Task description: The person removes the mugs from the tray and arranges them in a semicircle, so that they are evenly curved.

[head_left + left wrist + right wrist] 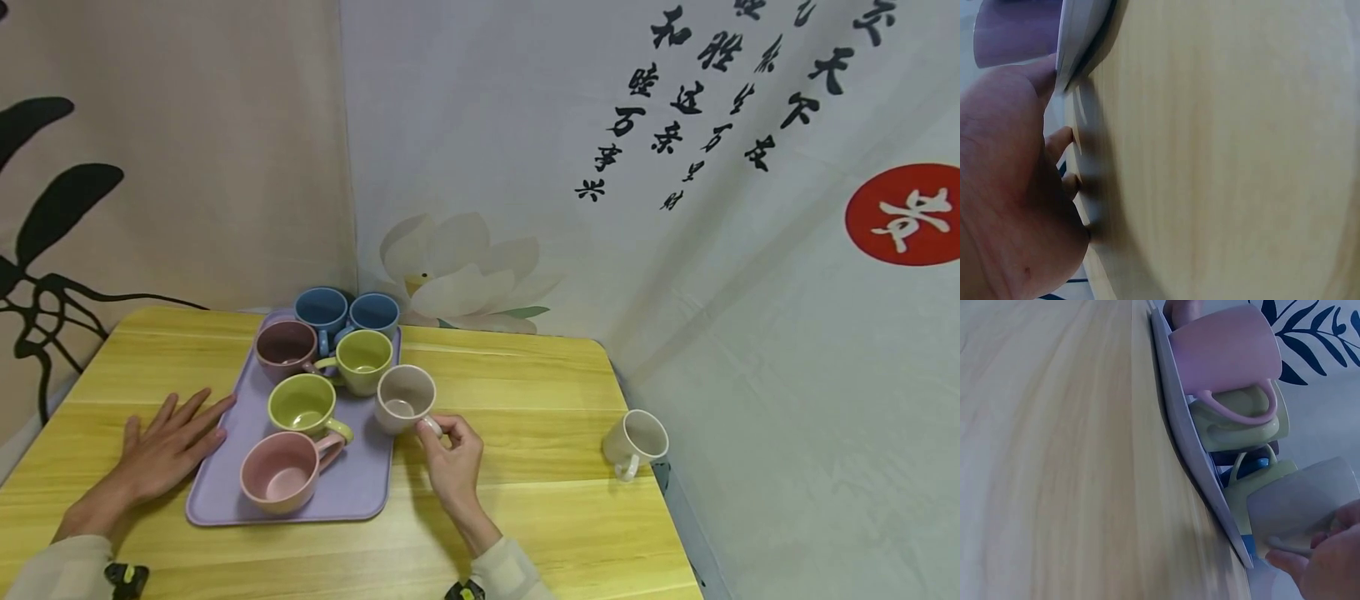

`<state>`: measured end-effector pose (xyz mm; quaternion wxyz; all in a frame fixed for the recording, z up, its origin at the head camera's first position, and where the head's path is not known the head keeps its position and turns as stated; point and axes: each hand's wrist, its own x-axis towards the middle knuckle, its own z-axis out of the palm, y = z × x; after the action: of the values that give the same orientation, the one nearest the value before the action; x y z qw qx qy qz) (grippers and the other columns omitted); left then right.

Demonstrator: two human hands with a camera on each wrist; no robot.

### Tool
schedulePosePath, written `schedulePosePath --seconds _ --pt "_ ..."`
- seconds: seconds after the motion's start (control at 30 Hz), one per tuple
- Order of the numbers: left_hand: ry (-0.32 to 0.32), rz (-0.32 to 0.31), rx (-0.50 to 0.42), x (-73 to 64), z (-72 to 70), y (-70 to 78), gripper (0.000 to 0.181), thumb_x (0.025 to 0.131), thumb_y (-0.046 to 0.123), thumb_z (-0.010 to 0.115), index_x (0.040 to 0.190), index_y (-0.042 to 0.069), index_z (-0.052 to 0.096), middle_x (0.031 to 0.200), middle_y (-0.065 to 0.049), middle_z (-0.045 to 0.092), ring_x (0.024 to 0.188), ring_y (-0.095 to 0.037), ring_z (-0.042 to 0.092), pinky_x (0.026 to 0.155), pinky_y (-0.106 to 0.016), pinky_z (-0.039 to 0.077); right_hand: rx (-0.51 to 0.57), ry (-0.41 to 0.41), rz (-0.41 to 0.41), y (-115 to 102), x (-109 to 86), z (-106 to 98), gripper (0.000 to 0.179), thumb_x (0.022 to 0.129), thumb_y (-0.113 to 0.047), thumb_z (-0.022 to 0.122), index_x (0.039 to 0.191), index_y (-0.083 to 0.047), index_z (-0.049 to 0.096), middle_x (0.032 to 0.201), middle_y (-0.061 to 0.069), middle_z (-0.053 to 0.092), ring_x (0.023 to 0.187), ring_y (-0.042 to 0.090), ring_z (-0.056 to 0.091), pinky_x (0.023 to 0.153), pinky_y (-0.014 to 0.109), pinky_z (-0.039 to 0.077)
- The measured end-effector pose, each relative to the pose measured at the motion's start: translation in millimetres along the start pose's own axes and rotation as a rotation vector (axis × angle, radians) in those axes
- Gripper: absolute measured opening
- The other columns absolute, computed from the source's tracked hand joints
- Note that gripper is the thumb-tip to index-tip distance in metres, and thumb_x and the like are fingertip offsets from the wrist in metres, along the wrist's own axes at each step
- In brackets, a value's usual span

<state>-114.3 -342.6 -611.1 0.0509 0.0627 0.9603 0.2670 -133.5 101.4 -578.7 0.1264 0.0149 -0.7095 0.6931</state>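
My right hand (456,467) pinches the handle of a pale pinkish-white mug (406,392), its thumb and fingertips on the handle. In the head view this mug overlaps the tray's right edge, just in front of a green mug (364,360). The right wrist view shows the pale mug (1297,503) close by the tray rim. My left hand (168,446) lies with fingers spread at the left side of the lilac tray (360,492), fingertips at its rim. In the left wrist view, one finger of the left hand (1016,169) meets the tray edge (1082,37).
On the tray also stand a pink mug (281,471), another green mug (302,404), a mauve mug (287,348) and two blue mugs (321,308) at the back. A white mug (634,442) stands by the right edge of the wooden table (540,417). Printed curtains hang behind.
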Motion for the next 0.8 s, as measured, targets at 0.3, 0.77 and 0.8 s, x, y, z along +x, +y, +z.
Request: schedulePosePath --seconds 0.3,0.77,0.8 --pt "-0.004 0.000 -0.002 1.2 2.5 -2.3 0.066 0.122 0.047 0.039 0.182 0.025 0.020 0.187 -0.034 0.005 0.163 -0.077 -0.009 0.114 -0.101 -0.015 0.008 0.050 0.019 2 3.1 -9 0.013 0.096 -0.005 0.087 0.106 0.001 0.080 0.098 0.022 0.081 0.084 0.008 0.078 0.078 0.022 0.067" --pt "-0.005 -0.007 -0.003 0.7 3.9 -3.6 0.067 0.122 0.049 0.038 0.182 0.026 0.019 0.187 -0.034 0.005 0.164 -0.076 -0.010 0.115 -0.100 -0.015 0.024 0.123 0.050 2 9.7 -28 0.015 0.095 -0.006 0.089 0.104 0.003 0.080 0.093 0.008 0.078 0.088 0.017 0.078 0.081 0.023 0.068" --pt "-0.006 -0.008 -0.004 0.9 4.0 -3.9 0.067 0.122 0.049 0.038 0.182 0.026 0.019 0.187 -0.034 0.005 0.164 -0.076 -0.010 0.115 -0.100 -0.015 0.025 0.129 0.053 3 10.1 -30 0.015 0.095 -0.006 0.089 0.104 0.003 0.080 0.093 0.006 0.077 0.089 0.018 0.078 0.081 0.023 0.069"
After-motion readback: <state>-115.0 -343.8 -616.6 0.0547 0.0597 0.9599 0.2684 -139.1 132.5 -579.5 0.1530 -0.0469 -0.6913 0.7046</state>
